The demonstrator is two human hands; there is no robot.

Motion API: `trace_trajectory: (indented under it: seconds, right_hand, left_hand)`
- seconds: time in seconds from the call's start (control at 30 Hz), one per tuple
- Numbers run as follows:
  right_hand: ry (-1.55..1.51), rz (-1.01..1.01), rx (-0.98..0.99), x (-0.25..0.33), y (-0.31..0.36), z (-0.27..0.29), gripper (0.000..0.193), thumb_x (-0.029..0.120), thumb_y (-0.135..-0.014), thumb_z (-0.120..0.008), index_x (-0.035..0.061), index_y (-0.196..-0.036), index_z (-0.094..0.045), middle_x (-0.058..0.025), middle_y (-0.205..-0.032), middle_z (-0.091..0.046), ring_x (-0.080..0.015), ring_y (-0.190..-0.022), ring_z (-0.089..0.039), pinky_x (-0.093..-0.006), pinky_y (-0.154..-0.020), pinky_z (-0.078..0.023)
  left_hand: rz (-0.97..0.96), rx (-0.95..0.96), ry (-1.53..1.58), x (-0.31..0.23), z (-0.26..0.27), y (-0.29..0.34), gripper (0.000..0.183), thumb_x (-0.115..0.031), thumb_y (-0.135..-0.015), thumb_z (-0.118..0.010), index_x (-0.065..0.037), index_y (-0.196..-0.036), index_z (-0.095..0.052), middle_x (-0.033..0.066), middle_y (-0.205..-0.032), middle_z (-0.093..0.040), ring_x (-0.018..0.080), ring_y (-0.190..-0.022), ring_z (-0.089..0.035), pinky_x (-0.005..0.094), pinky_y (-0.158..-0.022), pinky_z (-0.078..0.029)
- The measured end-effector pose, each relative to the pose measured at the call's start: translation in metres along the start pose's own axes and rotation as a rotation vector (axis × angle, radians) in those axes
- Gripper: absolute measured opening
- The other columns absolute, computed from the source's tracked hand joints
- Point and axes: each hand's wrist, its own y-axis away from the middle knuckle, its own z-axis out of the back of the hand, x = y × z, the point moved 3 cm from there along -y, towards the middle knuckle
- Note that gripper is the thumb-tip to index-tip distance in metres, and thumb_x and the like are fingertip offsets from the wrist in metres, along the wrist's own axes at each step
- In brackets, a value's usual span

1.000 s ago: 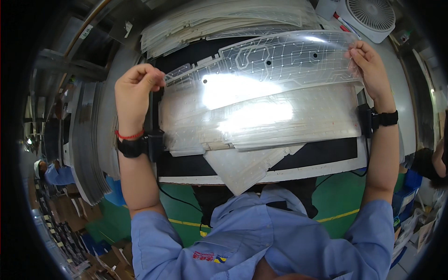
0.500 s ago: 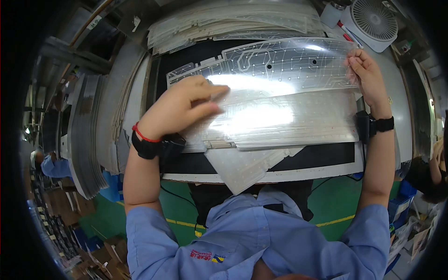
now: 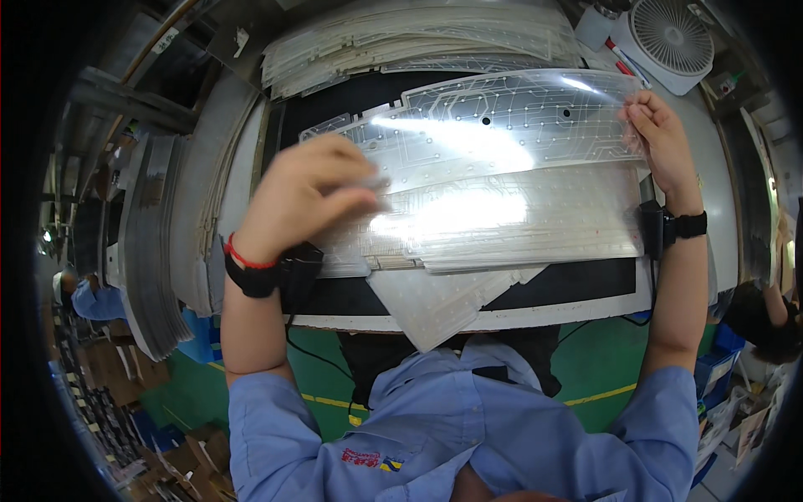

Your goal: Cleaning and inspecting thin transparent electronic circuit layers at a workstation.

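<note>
A clear flexible circuit sheet [image 3: 519, 105] with printed traces, dots and two black spots arches over the far part of a stack of similar sheets [image 3: 535, 226]. At its right edge, my right hand [image 3: 658, 125] is closed in a pinch on the sheet. My left hand [image 3: 322, 188] is over the left end of the sheet and stack, fingers blurred, with the thumb apart from them. Whether its fingertips touch the sheet, I cannot tell. One loose sheet [image 3: 431, 309] juts out at an angle from under the stack, past the near table edge.
A larger pile of sheets [image 3: 401, 38] lies at the back, beyond a black mat [image 3: 577, 280]. More stacked sheets [image 3: 155, 243] stand at the left. A white fan [image 3: 672, 38], pens [image 3: 627, 63] and a bottle [image 3: 595, 25] occupy the back right corner. Cables hang below the table's front edge.
My left hand has shifted slightly left, and its outstretched index finger has drawn back. The held sheet's glare and left part have shifted a little; my right hand keeps its grip.
</note>
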Motion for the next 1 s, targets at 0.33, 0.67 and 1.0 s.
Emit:
trace_trajectory:
  seconds: [0.33,0.67,1.0]
  right_hand:
    - [-0.006,0.009,-0.084,0.003,-0.001,0.005,0.013,0.011,-0.102,-0.054,0.0028,-0.111,-0.058,-0.0017,-0.094,-0.067,-0.0042,-0.070,-0.057,-0.0184,-0.065,-0.049]
    - [-0.054,-0.002,-0.118,0.007,0.001,-0.002,0.016,0.019,-0.102,-0.056,0.0052,-0.103,-0.063,0.0033,-0.084,-0.063,-0.0029,-0.067,-0.054,-0.0177,-0.059,-0.042]
    - [-0.080,0.080,-0.084,0.016,0.006,0.003,0.025,0.025,-0.104,-0.054,0.0027,-0.101,-0.065,0.0021,-0.077,-0.061,-0.0032,-0.060,-0.048,-0.0181,-0.055,-0.035]
  left_hand:
    - [0.644,-0.458,0.835,0.111,0.026,0.012,0.035,-0.034,-0.105,-0.051,-0.002,-0.106,-0.066,0.0025,-0.101,-0.069,0.0086,-0.089,-0.062,0.0221,-0.080,-0.049]
    - [0.587,-0.387,0.859,0.119,0.016,0.015,0.022,-0.027,-0.103,-0.057,-0.008,-0.107,-0.068,-0.0062,-0.084,-0.062,0.0031,-0.071,-0.050,0.0210,-0.068,-0.041]
    - [0.451,-0.433,0.926,0.121,0.030,0.021,0.028,-0.028,-0.105,-0.052,-0.004,-0.108,-0.066,-0.0028,-0.075,-0.061,0.0045,-0.061,-0.047,0.0201,-0.056,-0.036]
